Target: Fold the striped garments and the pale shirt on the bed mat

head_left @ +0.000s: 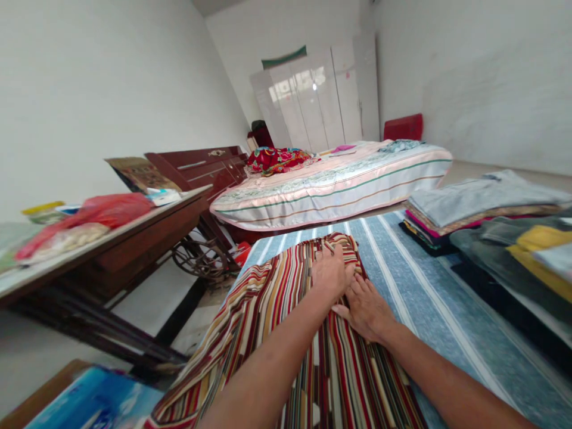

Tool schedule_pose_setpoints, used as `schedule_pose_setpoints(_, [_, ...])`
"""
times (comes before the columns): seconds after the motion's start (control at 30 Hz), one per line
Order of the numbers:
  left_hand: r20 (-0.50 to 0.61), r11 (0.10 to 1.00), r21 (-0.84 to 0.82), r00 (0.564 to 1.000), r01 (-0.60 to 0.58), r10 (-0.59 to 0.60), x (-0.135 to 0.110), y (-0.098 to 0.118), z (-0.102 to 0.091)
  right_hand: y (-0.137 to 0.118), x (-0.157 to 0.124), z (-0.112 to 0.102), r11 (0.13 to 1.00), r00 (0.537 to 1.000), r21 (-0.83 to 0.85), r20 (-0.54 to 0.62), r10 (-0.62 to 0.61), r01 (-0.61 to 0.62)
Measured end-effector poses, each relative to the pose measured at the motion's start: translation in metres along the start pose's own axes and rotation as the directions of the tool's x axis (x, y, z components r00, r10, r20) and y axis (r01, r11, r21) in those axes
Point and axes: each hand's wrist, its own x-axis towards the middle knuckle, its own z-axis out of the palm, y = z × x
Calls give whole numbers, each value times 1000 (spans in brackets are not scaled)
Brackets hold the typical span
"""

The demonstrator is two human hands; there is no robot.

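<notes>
A cloth with red, brown and cream stripes point(277, 310) lies spread on a blue striped bedcover point(411, 280) in front of me. My left hand point(331, 271) rests on the cloth near its far end, fingers curled into the fabric there. Right beside it, touching it, my right hand point(365, 307) lies flat on the cloth with fingers stretched out. Both forearms reach in from the bottom of the view.
Stacks of folded clothes point(473, 205) sit on the right of the bedcover. A wooden sewing table point(134, 238) with bags on it stands at left. Beyond lie a mattress point(330, 185) with a red bundle, white wardrobes point(313, 101) and a red box.
</notes>
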Motion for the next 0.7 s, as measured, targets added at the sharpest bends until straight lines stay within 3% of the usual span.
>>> schedule_pose_setpoints(0.1, [72, 977, -77, 979, 197, -192, 40, 12, 18, 0, 1, 2, 1000, 1000, 7, -1, 2, -2])
schedule_pose_setpoints(0.2, [114, 961, -160, 971, 225, -209, 62, 11, 33, 1, 2, 3, 1000, 1000, 12, -5, 3, -3])
schedule_pose_setpoints(0.3, [42, 949, -223, 974, 225, -222, 75, -4, 33, 2, 2, 4, 1000, 1000, 15, -8, 5, -5])
schedule_pose_setpoints(0.4, [-65, 916, -329, 962, 230, -265, 84, -31, 20, 2, 3, 3, 999, 1000, 49, -3, 1, -1])
schedule_pose_setpoints(0.53, [-93, 814, -501, 917, 293, -387, 82, -72, 10, 2, 2, 0, 996, 1000, 89, -2, 7, -7])
schedule_pose_setpoints(0.7, [-41, 633, -669, 830, 390, -556, 47, -109, 28, 1, 2, -1, 996, 1000, 88, 11, 8, -9])
